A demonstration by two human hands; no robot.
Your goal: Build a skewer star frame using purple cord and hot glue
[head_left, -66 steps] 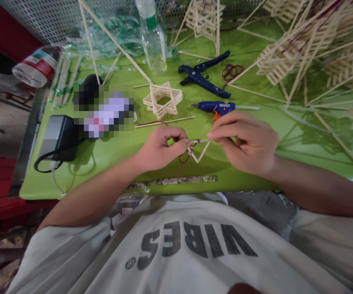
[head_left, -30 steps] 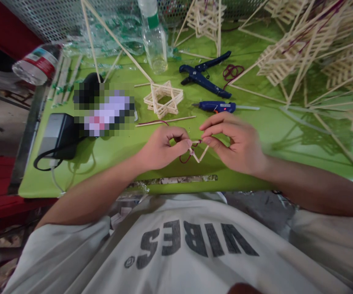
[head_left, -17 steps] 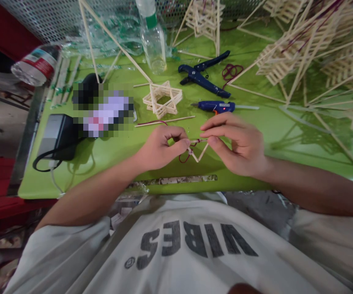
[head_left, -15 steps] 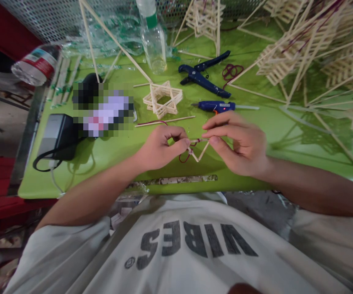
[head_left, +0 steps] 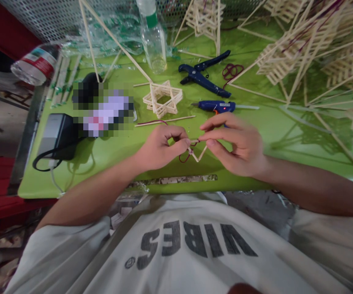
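My left hand [head_left: 165, 148] pinches a small triangle of thin wooden sticks [head_left: 196, 157] between thumb and forefinger. Dark red cord is wound on the triangle, and a loop of it [head_left: 182, 158] hangs beside my left fingertips. At the triangle's right side is my right hand [head_left: 234, 145], its thumb and fingertips closed round the stick and cord there. Above my hands lies a star-shaped stack of sticks [head_left: 176, 107]. A single loose stick [head_left: 179, 119] with red cord beside it rests between the star and my hands.
A blue glue gun [head_left: 217, 106] and dark blue cutters [head_left: 199, 77] lie beyond my right hand. Stick structures [head_left: 277, 61] fill the back right. A clear bottle [head_left: 154, 45], a blurred phone [head_left: 109, 112] and a power bank [head_left: 56, 134] stand leftward. A patterned strip [head_left: 176, 179] lies near the edge.
My right hand has shifted slightly left along the triangle, with its fingertips nearer the red cord. My left hand and the triangle have stayed in place.
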